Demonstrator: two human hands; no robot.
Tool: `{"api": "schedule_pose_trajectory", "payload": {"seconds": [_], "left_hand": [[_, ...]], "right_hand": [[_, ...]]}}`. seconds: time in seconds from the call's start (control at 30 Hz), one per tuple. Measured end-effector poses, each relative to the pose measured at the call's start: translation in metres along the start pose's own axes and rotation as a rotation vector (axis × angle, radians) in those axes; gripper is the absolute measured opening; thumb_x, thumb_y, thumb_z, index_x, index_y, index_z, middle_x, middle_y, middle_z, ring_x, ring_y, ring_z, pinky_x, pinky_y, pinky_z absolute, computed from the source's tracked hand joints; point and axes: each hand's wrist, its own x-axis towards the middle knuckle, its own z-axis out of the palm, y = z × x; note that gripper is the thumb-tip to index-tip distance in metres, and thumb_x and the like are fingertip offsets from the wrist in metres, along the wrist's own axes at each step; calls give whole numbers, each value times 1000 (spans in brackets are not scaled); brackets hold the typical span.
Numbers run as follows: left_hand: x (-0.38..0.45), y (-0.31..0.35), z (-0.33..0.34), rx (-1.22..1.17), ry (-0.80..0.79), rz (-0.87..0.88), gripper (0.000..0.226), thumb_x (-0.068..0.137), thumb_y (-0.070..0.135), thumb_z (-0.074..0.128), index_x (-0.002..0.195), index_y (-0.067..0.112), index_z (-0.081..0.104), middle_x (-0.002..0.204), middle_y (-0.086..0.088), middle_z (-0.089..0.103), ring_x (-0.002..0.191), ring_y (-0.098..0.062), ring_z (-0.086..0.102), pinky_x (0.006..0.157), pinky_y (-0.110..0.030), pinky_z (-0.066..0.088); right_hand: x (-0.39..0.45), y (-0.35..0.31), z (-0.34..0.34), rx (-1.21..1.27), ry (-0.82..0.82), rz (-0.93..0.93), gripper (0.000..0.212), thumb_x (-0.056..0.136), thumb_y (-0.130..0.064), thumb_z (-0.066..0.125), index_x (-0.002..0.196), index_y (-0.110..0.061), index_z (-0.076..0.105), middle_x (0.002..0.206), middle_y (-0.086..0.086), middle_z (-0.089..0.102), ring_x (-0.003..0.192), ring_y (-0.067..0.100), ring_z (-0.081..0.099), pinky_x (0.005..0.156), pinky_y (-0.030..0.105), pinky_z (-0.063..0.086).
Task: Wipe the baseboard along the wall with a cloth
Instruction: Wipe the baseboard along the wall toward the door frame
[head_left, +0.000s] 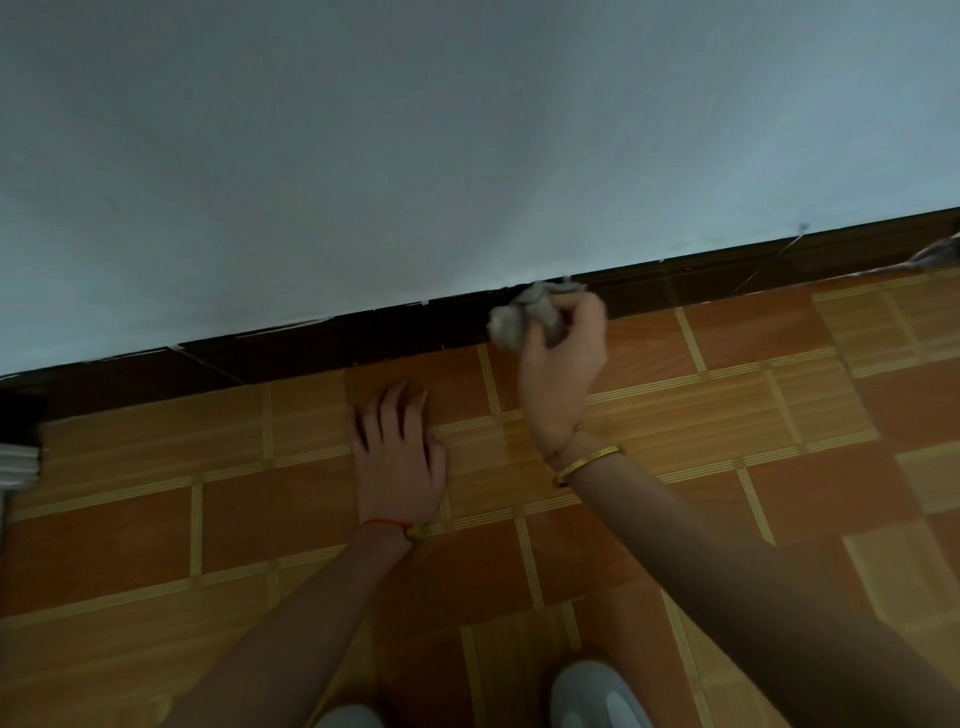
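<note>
Grey crumpled cloth (524, 316) bunched in right hand (563, 358), against dark baseboard (322, 348).

The dark baseboard (311, 345) is open along its whole run except at the middle, where it is covered by the right hand (563, 353) and its bunched cloth (524, 314). Bare tiled floor (779, 426) is left to the right. Near left, floor is taken up by the flat left hand (397, 457). The far-left end is blocked by a white object (18, 462).
</note>
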Motion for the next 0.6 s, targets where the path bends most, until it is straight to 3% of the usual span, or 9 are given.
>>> {"api": "schedule_pose_trajectory", "payload": {"seconds": [0.07, 0.13, 0.27, 0.37, 0.47, 0.6], "left_hand": [[0, -1, 0, -10, 12, -1, 52, 93, 29, 39, 141, 12, 49, 145, -14, 46, 134, -37, 42, 118, -63, 21], [0, 0, 0, -19, 26, 4, 51, 93, 28, 40, 140, 12, 50, 145, -14, 47, 134, -36, 42, 118, -63, 21], [0, -1, 0, -20, 33, 0, 49, 93, 26, 43, 138, 11, 52, 144, -14, 47, 133, -37, 43, 118, -63, 22], [0, 0, 1, -12, 16, -10, 50, 92, 26, 43, 139, 11, 52, 145, -14, 47, 134, -37, 42, 117, -64, 23], [1, 0, 0, -12, 12, -3, 50, 92, 27, 43, 139, 11, 51, 145, -14, 46, 135, -37, 42, 118, -63, 21], [1, 0, 1, -15, 28, 1, 50, 92, 27, 42, 138, 12, 52, 145, -14, 47, 134, -35, 42, 119, -62, 21]], "right_hand": [[-11, -6, 8, -8, -75, -62, 17, 81, 6, 66, 92, -2, 57, 96, 5, 56, 89, 6, 53, 79, 8, 43], [-11, -5, 8, -2, -85, -79, 16, 81, 5, 67, 91, -3, 58, 94, 5, 57, 86, 5, 53, 77, 8, 42], [14, 18, -13, -23, 96, 87, 18, 84, -5, 68, 100, -9, 61, 101, 2, 62, 95, 13, 60, 86, 33, 54], [25, 26, -20, -53, 188, 141, 19, 84, -7, 68, 102, -9, 61, 102, 1, 62, 94, 13, 60, 84, 36, 54], [16, 18, -12, -32, 160, 94, 19, 84, -4, 66, 101, -8, 60, 101, 3, 62, 94, 13, 60, 84, 32, 53], [-14, 11, 10, -70, -140, -83, 22, 80, 5, 68, 100, -2, 61, 103, 9, 60, 96, 10, 56, 85, 7, 42]]}}
